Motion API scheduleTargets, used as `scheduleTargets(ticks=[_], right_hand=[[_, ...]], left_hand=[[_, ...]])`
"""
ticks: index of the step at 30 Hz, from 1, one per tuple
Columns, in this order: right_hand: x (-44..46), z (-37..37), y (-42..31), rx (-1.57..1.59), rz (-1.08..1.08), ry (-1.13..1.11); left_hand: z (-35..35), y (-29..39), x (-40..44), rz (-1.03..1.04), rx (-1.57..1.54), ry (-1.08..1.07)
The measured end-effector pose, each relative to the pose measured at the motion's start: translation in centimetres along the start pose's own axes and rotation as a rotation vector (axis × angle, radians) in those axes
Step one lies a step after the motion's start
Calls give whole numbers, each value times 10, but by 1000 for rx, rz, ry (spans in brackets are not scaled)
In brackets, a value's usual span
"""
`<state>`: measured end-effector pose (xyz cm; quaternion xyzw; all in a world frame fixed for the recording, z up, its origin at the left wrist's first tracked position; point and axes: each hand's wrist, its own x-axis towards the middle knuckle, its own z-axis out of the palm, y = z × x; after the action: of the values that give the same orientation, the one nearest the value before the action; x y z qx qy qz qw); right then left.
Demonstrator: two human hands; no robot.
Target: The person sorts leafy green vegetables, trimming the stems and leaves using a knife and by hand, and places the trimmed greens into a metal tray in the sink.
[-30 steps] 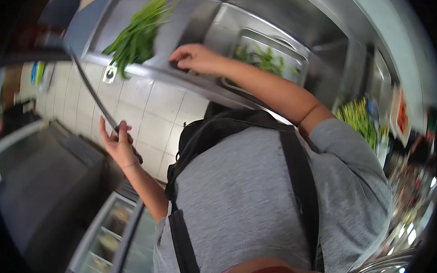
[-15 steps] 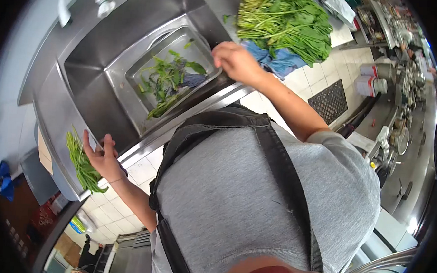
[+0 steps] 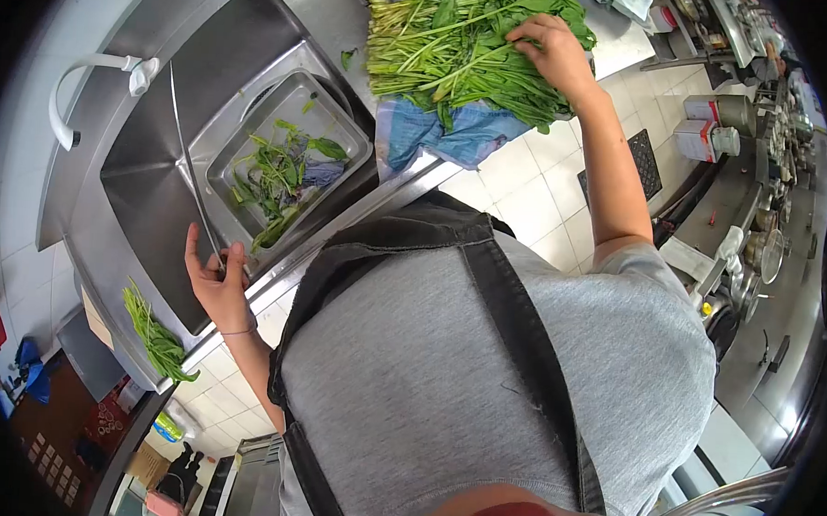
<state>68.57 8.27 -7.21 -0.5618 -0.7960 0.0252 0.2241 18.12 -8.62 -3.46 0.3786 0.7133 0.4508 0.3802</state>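
Note:
My right hand (image 3: 553, 57) rests over the leafy end of a big pile of long-stemmed greens (image 3: 460, 48), its fingers slightly bent and apart. The pile lies on a blue cloth (image 3: 437, 135) at the sink's right side. Above the left part of the sink, my left hand (image 3: 220, 285) has its index finger stretched out and lower fingers curled. A long thin metal strip (image 3: 186, 147), like a blade seen edge-on, runs up from between its thumb and fingers. Left of this hand, a small bunch of greens (image 3: 156, 334) lies at the counter's edge.
Inside the steel sink (image 3: 144, 191) a metal tray (image 3: 229, 144) holds loose leaf trimmings (image 3: 284, 169) and a purplish cloth-like scrap (image 3: 323, 173). A white faucet (image 3: 99, 60) stands at the upper left. Pots and cookware (image 3: 759, 264) line the counter far right.
My right hand has moved from above the sink's edge up and right onto the pile of greens. My left hand has shifted slightly right, and the long metal strip now shows clearly.

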Motion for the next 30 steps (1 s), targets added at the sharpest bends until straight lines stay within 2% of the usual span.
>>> scheduleTargets(ticks=[4, 6, 12, 16, 20, 23, 24, 27, 30], right_hand=[[6, 8, 10, -14, -79, -90], [10, -1, 6, 24, -100, -15], [26, -16, -52, 118, -173, 77], [29, -1, -82, 207, -241, 63], [23, 9, -68, 386, -188, -81], [24, 9, -37, 964, 212, -539], [25, 4, -25, 1019, 198, -585], [30, -12, 3, 1010, 242, -512], [33, -27, 37, 900, 221, -243]], left_hand=[[23, 9, -4, 25, -92, -106], [43, 16, -7, 19, -205, -172], [126, 53, -10, 8, -446, -584], [177, 56, 0, -140, -610, -943], [222, 30, 19, -360, -786, -962], [239, 26, 27, -378, -804, -938], [241, 27, 27, -364, -786, -940], [245, 30, 29, -314, -724, -928], [242, 27, 29, -258, -605, -873]])
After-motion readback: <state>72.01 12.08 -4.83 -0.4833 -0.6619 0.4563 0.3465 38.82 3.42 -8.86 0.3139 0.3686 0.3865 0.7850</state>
